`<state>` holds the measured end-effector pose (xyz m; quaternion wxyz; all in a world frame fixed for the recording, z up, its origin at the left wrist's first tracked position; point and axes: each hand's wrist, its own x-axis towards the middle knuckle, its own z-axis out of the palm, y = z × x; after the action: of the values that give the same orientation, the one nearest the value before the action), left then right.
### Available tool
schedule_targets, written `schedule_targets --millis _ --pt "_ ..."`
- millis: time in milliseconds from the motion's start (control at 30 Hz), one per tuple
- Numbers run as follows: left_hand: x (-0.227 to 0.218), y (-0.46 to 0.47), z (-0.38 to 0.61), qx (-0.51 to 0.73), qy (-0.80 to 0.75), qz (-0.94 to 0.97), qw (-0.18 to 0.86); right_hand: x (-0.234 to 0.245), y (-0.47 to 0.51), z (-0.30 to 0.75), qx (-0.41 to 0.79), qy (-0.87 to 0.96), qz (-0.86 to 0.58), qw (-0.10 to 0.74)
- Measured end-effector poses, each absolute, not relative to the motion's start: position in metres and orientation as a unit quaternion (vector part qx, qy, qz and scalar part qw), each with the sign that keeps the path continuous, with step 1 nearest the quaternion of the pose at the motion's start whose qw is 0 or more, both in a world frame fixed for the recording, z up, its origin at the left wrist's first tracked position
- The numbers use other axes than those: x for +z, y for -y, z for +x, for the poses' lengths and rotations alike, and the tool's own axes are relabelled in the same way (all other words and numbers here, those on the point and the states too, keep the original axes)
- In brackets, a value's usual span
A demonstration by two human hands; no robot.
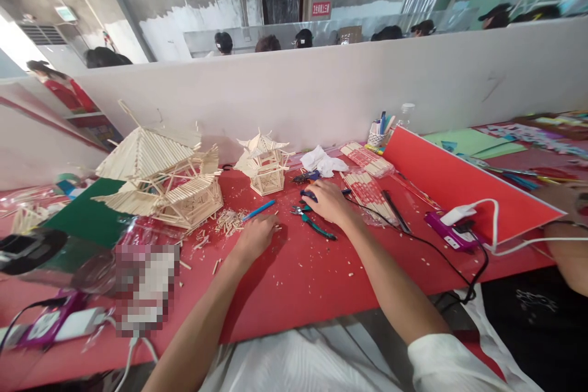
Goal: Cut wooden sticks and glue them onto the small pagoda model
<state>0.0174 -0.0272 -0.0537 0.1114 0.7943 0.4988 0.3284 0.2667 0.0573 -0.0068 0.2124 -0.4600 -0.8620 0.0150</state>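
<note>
My left hand (258, 236) rests on the red table with its fingers closed; a tiny pale stick end shows at the fingertips, too small to be sure of. Just above it lies a blue pen (260, 209). Farther right, my right hand (327, 201) is closed round a dark blue tool (309, 195), mostly hidden, from which a black cord appears to run. Green-handled cutting pliers (315, 223) lie open between the hands. Behind them stands a small wooden-stick pavilion (267, 165). A larger stick pavilion (184, 190) stands at the left.
Stick scraps (228, 221) litter the red table (294, 294). Packs of sticks (370, 196), white tissue (323, 161) and a red board (459, 184) are at the right. A purple power strip (452, 231) carries cables. A clear bottle (68, 263) lies left. Another person's arm (567, 251) is far right.
</note>
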Motion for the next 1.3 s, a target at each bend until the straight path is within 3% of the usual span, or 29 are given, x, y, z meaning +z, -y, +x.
schedule_targets --millis 100,300,400,600,900,1300 --pt "-0.045 0.030 0.021 0.309 -0.530 0.775 0.150 -0.003 -0.044 0.251 0.113 0.867 -0.386 0.293" --pt "-0.021 0.033 0.022 0.435 -0.532 0.685 0.240 -0.014 -0.021 0.215 0.420 0.788 -0.273 0.356" --pt "-0.018 0.033 0.022 0.484 -0.518 0.651 0.271 -0.022 -0.019 0.202 0.515 0.710 -0.274 0.393" --pt "-0.021 0.034 0.024 0.523 -0.492 0.625 0.307 -0.029 -0.023 0.197 0.537 0.678 -0.280 0.417" --pt "-0.023 0.035 0.025 0.524 -0.500 0.633 0.274 -0.036 -0.024 0.195 0.600 0.624 -0.286 0.411" --pt "-0.023 0.034 0.026 0.528 -0.506 0.615 0.295 -0.039 -0.026 0.193 0.568 0.651 -0.279 0.419"
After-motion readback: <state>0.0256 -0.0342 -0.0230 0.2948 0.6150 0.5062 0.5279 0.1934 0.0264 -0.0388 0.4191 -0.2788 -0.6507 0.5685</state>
